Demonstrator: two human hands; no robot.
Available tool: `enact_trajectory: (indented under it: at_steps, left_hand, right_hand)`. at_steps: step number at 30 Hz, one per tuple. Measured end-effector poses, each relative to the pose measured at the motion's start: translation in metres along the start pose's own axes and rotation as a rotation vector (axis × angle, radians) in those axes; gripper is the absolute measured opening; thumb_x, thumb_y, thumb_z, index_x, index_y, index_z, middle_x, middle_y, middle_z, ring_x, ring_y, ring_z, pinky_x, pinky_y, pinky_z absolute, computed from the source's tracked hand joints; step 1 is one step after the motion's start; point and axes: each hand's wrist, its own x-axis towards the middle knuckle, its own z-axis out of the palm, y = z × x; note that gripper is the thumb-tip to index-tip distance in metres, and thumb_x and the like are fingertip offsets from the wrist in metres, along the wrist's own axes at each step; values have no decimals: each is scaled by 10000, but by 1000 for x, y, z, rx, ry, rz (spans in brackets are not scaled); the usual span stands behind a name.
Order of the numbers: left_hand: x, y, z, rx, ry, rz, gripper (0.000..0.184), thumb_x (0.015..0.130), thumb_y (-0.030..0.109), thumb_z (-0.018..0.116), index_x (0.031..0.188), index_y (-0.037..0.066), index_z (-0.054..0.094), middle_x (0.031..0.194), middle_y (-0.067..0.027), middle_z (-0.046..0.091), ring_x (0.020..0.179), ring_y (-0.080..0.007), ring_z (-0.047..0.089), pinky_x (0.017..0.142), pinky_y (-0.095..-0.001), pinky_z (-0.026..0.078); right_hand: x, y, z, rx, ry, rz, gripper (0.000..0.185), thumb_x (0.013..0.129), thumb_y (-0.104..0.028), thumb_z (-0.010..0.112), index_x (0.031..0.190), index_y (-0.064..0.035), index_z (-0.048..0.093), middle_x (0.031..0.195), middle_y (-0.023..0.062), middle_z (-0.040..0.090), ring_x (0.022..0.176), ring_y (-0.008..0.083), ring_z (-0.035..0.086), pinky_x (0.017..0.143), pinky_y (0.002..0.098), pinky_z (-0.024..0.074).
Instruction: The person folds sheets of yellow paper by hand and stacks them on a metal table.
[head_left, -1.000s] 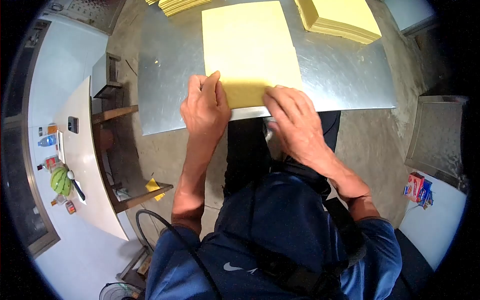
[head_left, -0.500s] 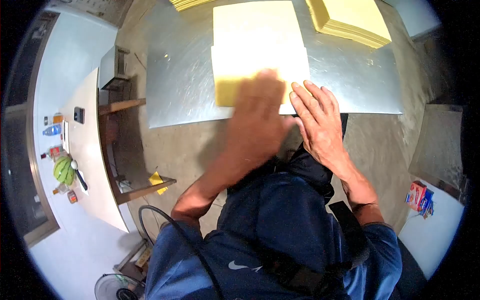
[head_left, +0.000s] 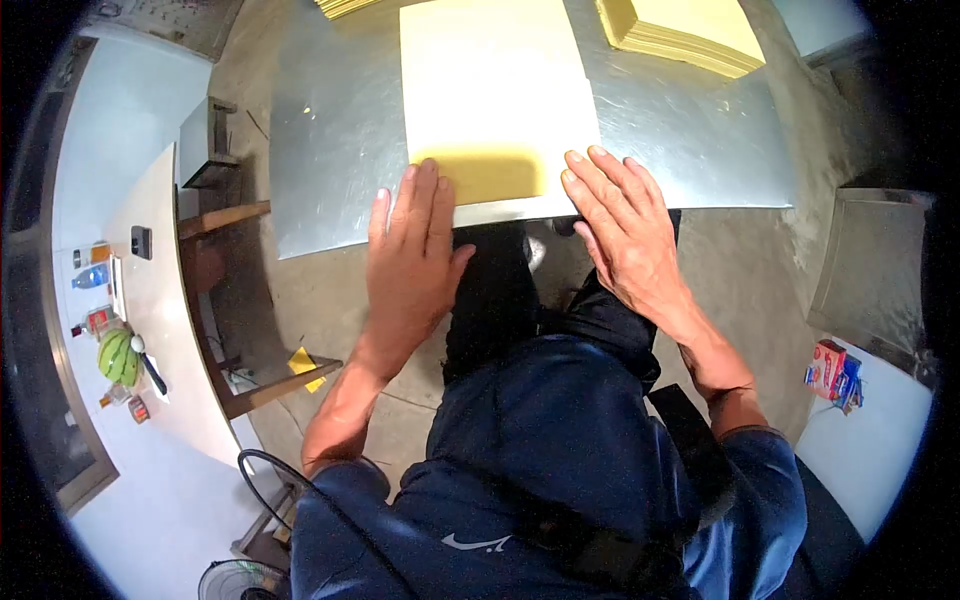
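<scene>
A pale yellow sheet [head_left: 495,90], brightly lit, lies on the metal tabletop [head_left: 335,150] in front of me; its near strip is in shadow. My left hand [head_left: 412,245] rests palm down at the sheet's near left corner, fingers stretched forward. At the near right corner lies my right hand [head_left: 628,225], its fingers also straight and the tips on or beside the sheet's edge. Neither hand grips anything. Whether there is one sheet or several together, I cannot tell.
A thick stack of yellow sheets [head_left: 690,40] stands at the table's back right, another yellow stack [head_left: 345,8] at the back left. Leftward is a side table [head_left: 160,220] with a striped melon [head_left: 118,358] and a phone [head_left: 141,242]. A fan [head_left: 240,580] stands lower left.
My left hand, blurred over the sheet's near middle before, has moved left to its corner. My right hand stays near the right corner. The view has shifted slightly.
</scene>
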Motion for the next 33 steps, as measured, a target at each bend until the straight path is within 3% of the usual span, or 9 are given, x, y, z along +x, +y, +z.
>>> enact_trajectory:
  at_steps: [4, 10, 13, 15, 19, 22, 29, 33]
  left_hand:
    - [-1, -1, -3, 4, -5, 13, 910, 889, 202, 844, 1653, -9, 396, 1767, -220, 323, 1642, -399, 308, 1308, -620, 261]
    - [5, -8, 12, 36, 254, 60, 544, 942, 75, 720, 1472, -5, 631, 1578, -171, 600, 1492, -347, 550, 1231, -565, 401]
    - [-4, -10, 10, -15, 272, 112, 434, 947, 13, 654, 1378, 26, 707, 1489, -131, 682, 1411, -300, 626, 1168, -502, 466]
    - [-14, -12, 8, -57, 297, 157, 438, 923, -3, 653, 1353, 42, 721, 1473, -114, 695, 1370, -284, 649, 1120, -484, 484]
    - [-25, -15, 4, -246, 374, 268, 430, 880, -19, 654, 1294, 53, 744, 1411, -97, 728, 1288, -273, 689, 1067, -473, 484]
    - [-16, -14, -15, -95, 264, 181, 382, 860, -6, 689, 1232, 46, 762, 1329, -93, 759, 1206, -275, 720, 1052, -464, 489]
    - [6, -36, -12, -303, 400, 356, 456, 802, 95, 801, 1249, 29, 735, 1248, -134, 769, 1111, -308, 741, 964, -423, 545]
    - [7, -33, -14, -383, 383, 334, 440, 784, 108, 831, 1204, 29, 727, 1239, -130, 771, 1094, -323, 734, 959, -432, 550]
  right_hand:
    - [-17, 12, -9, -104, -29, -15, 626, 920, -106, 793, 1520, -74, 617, 1638, 88, 569, 1542, 306, 494, 1268, 549, 384]
    - [-20, 18, -5, -1, 75, -32, 662, 890, -111, 826, 1517, -72, 617, 1597, 122, 595, 1519, 343, 509, 1242, 559, 402]
    - [-9, 9, -4, 42, 137, -22, 692, 841, -103, 852, 1498, -81, 634, 1569, 141, 611, 1496, 356, 528, 1222, 559, 425]
    - [-6, 3, -9, -28, 68, -14, 678, 792, -29, 820, 1450, -105, 677, 1540, 131, 639, 1468, 353, 559, 1204, 556, 449]
    - [-18, 13, 2, -5, 153, -74, 652, 780, 96, 714, 1395, -121, 727, 1500, 105, 675, 1452, 333, 582, 1191, 555, 465]
    - [-26, 11, -3, 41, 128, -123, 538, 834, 15, 697, 1359, -90, 756, 1465, 131, 708, 1393, 365, 634, 1167, 563, 459]
    - [-38, 9, -21, 235, 85, -228, 432, 932, -117, 733, 1355, -31, 742, 1410, 140, 731, 1235, 350, 698, 1039, 506, 543]
    - [-20, 10, -26, 188, 93, -162, 531, 893, -179, 825, 1393, -37, 718, 1327, 124, 773, 1225, 364, 694, 1050, 470, 535]
